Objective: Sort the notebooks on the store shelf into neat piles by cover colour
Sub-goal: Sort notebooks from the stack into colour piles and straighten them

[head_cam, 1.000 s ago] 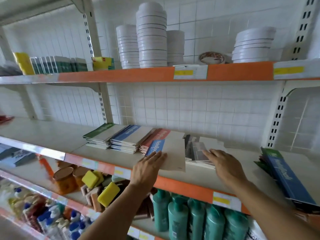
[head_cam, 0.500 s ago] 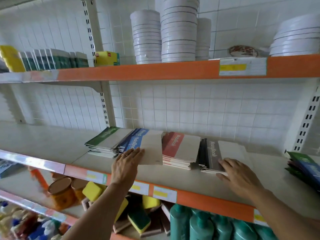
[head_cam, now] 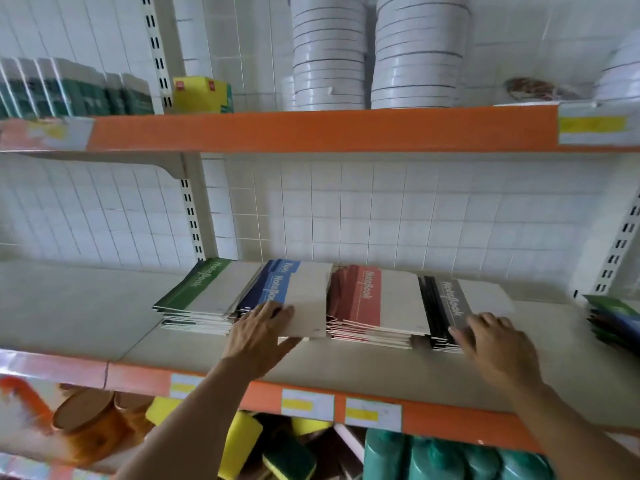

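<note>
Blue notebook now squared atop blue pile beside red pile, left hand pinching its near edge, right hand resting flat, fingers relaxed, on black pile

Two bare, sleeveless forearms

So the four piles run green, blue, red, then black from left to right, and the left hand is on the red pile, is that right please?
Not quite. The head view shows the left hand on the blue pile, not the red pile. The order is as you say: green pile, blue, red, then black pile, where the right hand rests.
</note>
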Action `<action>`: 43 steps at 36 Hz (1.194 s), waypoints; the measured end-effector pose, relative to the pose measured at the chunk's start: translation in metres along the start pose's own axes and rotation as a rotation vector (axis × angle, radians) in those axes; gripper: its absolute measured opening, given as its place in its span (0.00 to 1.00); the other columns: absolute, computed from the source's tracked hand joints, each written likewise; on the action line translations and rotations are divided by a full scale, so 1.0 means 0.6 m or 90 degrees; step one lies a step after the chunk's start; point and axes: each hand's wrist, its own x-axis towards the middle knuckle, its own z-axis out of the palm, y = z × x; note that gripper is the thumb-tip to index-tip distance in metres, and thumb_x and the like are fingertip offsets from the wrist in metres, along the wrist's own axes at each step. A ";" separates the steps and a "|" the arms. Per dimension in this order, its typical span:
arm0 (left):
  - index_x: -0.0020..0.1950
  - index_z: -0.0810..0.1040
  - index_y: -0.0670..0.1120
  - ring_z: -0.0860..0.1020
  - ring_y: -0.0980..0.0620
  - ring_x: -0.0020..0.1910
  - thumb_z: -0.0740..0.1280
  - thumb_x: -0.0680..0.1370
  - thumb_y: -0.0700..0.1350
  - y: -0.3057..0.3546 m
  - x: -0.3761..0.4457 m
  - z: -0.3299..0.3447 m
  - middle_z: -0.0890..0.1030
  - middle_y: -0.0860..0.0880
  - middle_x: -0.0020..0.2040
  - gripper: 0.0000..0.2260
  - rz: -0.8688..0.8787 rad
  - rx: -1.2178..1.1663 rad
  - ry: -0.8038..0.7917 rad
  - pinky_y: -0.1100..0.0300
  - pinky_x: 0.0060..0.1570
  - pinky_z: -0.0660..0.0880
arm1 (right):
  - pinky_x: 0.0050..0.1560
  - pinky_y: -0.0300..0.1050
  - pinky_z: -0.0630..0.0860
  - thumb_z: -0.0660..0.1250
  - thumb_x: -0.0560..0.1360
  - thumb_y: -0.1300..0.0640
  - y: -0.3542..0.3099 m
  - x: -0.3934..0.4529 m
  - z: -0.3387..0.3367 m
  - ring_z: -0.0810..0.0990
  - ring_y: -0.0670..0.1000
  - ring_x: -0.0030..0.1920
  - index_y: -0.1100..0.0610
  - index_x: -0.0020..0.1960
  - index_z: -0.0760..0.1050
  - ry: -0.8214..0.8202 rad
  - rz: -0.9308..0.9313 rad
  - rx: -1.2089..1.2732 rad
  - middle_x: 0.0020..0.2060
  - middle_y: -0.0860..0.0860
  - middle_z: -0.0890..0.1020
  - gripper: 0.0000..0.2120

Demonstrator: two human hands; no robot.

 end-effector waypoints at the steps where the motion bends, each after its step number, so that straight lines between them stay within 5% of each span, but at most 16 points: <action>1: 0.58 0.79 0.52 0.81 0.50 0.47 0.55 0.71 0.69 0.000 0.004 -0.003 0.80 0.53 0.52 0.28 -0.002 0.003 -0.012 0.55 0.41 0.78 | 0.35 0.48 0.72 0.70 0.72 0.45 -0.002 0.000 0.003 0.79 0.59 0.40 0.57 0.40 0.77 0.013 0.002 -0.001 0.37 0.54 0.79 0.15; 5: 0.73 0.66 0.55 0.66 0.53 0.71 0.30 0.59 0.81 0.004 0.019 -0.015 0.68 0.56 0.71 0.54 -0.039 -0.009 -0.085 0.53 0.71 0.58 | 0.31 0.48 0.72 0.74 0.69 0.48 -0.006 -0.001 0.011 0.79 0.59 0.35 0.58 0.38 0.76 0.062 -0.002 -0.008 0.34 0.55 0.78 0.14; 8: 0.75 0.61 0.55 0.60 0.54 0.74 0.23 0.55 0.79 0.011 0.025 -0.017 0.63 0.56 0.74 0.59 -0.063 -0.004 -0.102 0.52 0.73 0.51 | 0.31 0.48 0.72 0.74 0.68 0.49 -0.007 -0.002 0.013 0.79 0.59 0.35 0.58 0.38 0.75 0.077 -0.005 -0.017 0.33 0.55 0.77 0.14; 12: 0.74 0.62 0.53 0.61 0.53 0.74 0.19 0.57 0.75 0.015 0.027 -0.001 0.64 0.54 0.74 0.58 -0.091 0.011 -0.077 0.52 0.72 0.54 | 0.32 0.48 0.73 0.73 0.70 0.48 -0.010 -0.005 0.008 0.79 0.59 0.36 0.58 0.40 0.75 0.067 -0.017 -0.020 0.34 0.55 0.78 0.13; 16: 0.73 0.63 0.52 0.62 0.51 0.73 0.20 0.60 0.74 0.016 0.027 0.006 0.66 0.51 0.73 0.56 -0.109 0.018 -0.075 0.52 0.71 0.58 | 0.42 0.51 0.77 0.61 0.76 0.44 -0.006 -0.019 0.002 0.81 0.57 0.44 0.57 0.51 0.78 0.078 -0.035 -0.037 0.45 0.53 0.81 0.17; 20: 0.76 0.60 0.52 0.60 0.50 0.74 0.34 0.67 0.73 0.037 0.024 -0.009 0.64 0.51 0.74 0.44 -0.100 0.013 -0.095 0.52 0.72 0.53 | 0.49 0.55 0.78 0.51 0.75 0.42 0.000 -0.036 -0.010 0.82 0.58 0.49 0.59 0.58 0.79 0.071 -0.035 -0.038 0.52 0.57 0.82 0.28; 29: 0.62 0.78 0.46 0.76 0.43 0.61 0.46 0.74 0.66 0.181 0.021 -0.046 0.79 0.46 0.60 0.33 -0.024 -0.107 -0.028 0.49 0.62 0.69 | 0.46 0.53 0.80 0.51 0.75 0.43 0.057 -0.093 -0.061 0.83 0.56 0.46 0.58 0.56 0.79 0.024 -0.019 -0.013 0.49 0.55 0.83 0.26; 38: 0.68 0.74 0.50 0.69 0.48 0.69 0.39 0.72 0.67 0.427 -0.018 -0.087 0.74 0.50 0.68 0.37 0.058 -0.160 -0.054 0.54 0.68 0.61 | 0.40 0.50 0.80 0.62 0.73 0.46 0.233 -0.192 -0.125 0.83 0.58 0.41 0.61 0.55 0.80 0.006 0.005 0.002 0.45 0.57 0.84 0.21; 43: 0.70 0.70 0.52 0.65 0.50 0.71 0.36 0.70 0.67 0.566 -0.033 -0.090 0.70 0.51 0.71 0.40 0.095 -0.173 -0.074 0.56 0.68 0.58 | 0.61 0.47 0.69 0.55 0.80 0.42 0.347 -0.242 -0.157 0.73 0.54 0.64 0.54 0.73 0.65 -0.094 0.004 -0.003 0.66 0.52 0.74 0.25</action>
